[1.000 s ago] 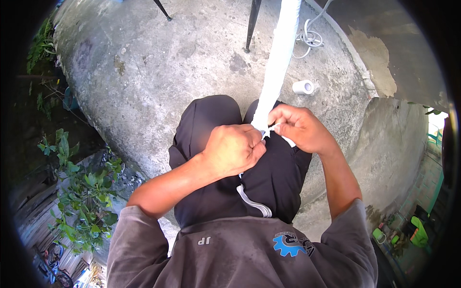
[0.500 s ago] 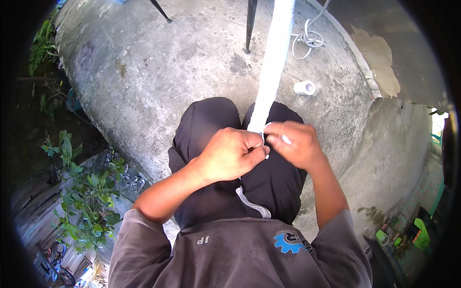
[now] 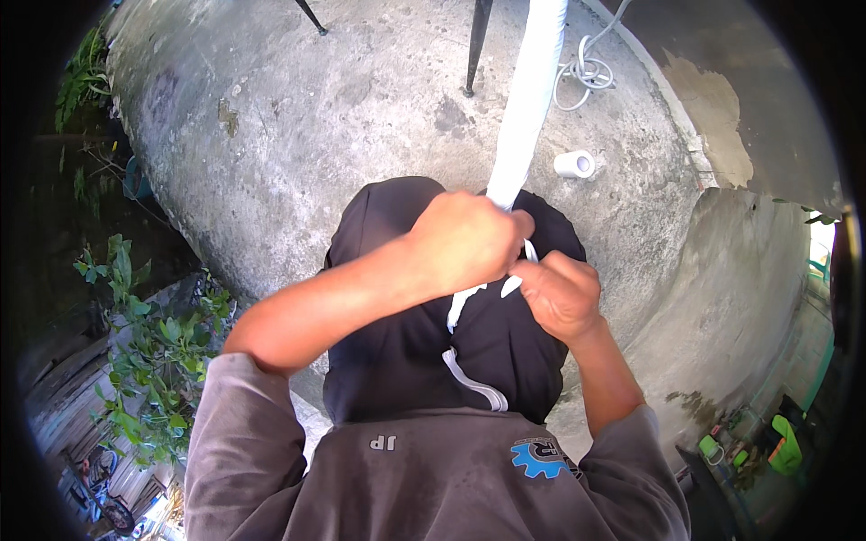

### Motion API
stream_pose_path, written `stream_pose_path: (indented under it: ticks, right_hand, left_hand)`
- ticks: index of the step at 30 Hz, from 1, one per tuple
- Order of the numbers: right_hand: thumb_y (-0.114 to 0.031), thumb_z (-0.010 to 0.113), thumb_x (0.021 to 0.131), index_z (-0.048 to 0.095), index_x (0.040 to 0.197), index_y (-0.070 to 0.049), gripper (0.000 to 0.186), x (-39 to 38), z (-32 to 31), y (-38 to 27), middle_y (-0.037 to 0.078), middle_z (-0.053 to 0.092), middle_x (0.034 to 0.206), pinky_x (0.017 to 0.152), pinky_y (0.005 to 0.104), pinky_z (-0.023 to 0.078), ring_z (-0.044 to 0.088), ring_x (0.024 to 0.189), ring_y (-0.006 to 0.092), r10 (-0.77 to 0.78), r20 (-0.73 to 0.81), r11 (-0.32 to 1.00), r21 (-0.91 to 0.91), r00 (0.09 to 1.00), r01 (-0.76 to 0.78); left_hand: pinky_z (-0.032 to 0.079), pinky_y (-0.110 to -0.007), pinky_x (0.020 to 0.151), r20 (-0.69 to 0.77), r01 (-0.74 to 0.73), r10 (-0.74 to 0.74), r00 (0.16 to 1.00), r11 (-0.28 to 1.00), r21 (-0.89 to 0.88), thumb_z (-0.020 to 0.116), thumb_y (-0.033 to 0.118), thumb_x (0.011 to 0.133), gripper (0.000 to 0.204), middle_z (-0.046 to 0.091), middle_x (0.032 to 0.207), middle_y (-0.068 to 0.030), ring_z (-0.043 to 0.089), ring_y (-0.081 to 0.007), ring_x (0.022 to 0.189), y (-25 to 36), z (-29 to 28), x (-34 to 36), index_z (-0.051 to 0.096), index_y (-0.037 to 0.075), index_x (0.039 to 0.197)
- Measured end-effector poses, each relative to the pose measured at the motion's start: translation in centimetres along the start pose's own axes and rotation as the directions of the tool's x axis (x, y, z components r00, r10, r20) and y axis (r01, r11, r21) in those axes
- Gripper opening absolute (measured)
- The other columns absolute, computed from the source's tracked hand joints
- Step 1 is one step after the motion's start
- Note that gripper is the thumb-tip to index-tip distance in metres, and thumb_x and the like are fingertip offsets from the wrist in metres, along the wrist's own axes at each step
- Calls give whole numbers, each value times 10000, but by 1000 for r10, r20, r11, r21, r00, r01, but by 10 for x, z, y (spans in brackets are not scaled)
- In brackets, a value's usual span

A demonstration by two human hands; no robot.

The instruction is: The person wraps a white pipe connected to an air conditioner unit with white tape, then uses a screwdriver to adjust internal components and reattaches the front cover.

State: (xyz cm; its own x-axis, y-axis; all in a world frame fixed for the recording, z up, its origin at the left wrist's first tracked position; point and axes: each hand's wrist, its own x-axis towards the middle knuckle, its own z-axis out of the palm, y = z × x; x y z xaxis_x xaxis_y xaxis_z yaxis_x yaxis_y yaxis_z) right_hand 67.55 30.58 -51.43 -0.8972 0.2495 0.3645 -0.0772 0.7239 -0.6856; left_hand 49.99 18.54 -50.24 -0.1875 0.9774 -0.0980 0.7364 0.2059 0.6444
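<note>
A long white pipe wrapped in white tape [image 3: 532, 99] slants from the top of the view down to my lap. My left hand [image 3: 465, 242] is closed around its lower end, just above my knees in black shorts [image 3: 397, 334]. My right hand [image 3: 557, 296] sits right beside it, slightly lower, pinching a loose strip of white tape [image 3: 516, 284] that hangs from the pipe's end. The pipe's tip is hidden behind my left hand.
A small white tape roll [image 3: 574, 164] lies on the round concrete slab [image 3: 298, 135] to the right of the pipe. A coiled white cord [image 3: 586, 72] lies farther back. Two thin black metal legs [image 3: 474, 50] stand at the far edge. Green plants [image 3: 144, 352] grow below left.
My left hand has moved up and forward along the pipe, covering its end. My right hand has dropped lower and closer to me, still on the tape strip.
</note>
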Motion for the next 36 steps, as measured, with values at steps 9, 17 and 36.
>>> stream_pose_path:
  ticks: [9,17,36]
  right_hand:
    - [-186,697,1053,652,1024,-29,166,15,7,-8,8,628,798,401,222,334,466,527,34,765,485,-79,723,424,-686]
    - [-166,675,1066,698,1154,-31,163,16,4,-23,-15,633,848,432,201,366,463,564,21,683,557,-14,657,473,-754]
    - [55,585,958,657,1086,-44,177,33,14,2,26,703,935,547,252,474,629,671,73,628,236,761,11,742,-648]
  left_hand:
    - [543,-387,534,-478,-140,106,872,989,-36,777,72,883,169,679,729,-65,702,-263,636,-12,34,-36,719,91,1040]
    - [562,-325,590,-375,64,-214,902,926,-372,774,97,884,156,702,750,-78,716,-214,637,-5,18,-41,723,57,1026]
    - [557,-416,667,-521,228,-292,802,956,-185,756,112,831,90,700,817,-85,716,-313,765,-13,19,-54,679,68,849]
